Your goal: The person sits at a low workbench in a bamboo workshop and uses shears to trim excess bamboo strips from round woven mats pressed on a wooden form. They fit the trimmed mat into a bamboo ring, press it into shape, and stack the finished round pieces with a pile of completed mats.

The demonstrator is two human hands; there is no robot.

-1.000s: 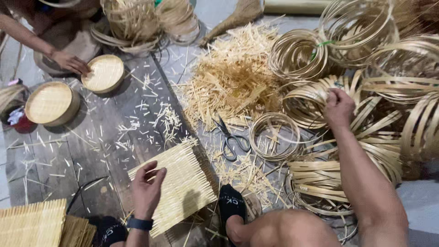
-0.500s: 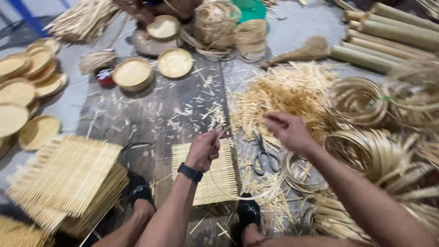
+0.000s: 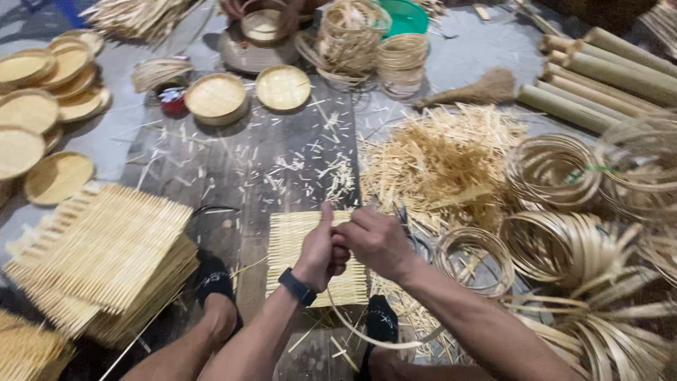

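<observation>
My left hand (image 3: 319, 252), with a dark watch on the wrist, and my right hand (image 3: 375, 241) meet fist to fist just above a small square woven bamboo mat (image 3: 293, 243) lying on the dark wooden board (image 3: 240, 169). Both hands pinch a thin bamboo strip (image 3: 367, 340) that curves down from them toward my feet in black socks. The scissors (image 3: 411, 229) lie mostly hidden behind my right hand.
A stack of woven mats (image 3: 106, 254) lies at my left and round bamboo trays (image 3: 32, 113) at far left. Bamboo hoops (image 3: 564, 243) fill the right, behind them shavings (image 3: 437, 159) and bamboo poles (image 3: 613, 70). Another person's hands (image 3: 264, 14) work at the top.
My right hand has come back from the hoops on the right and joined my left hand. The left hand has lifted off the mat, and both now hold a strip.
</observation>
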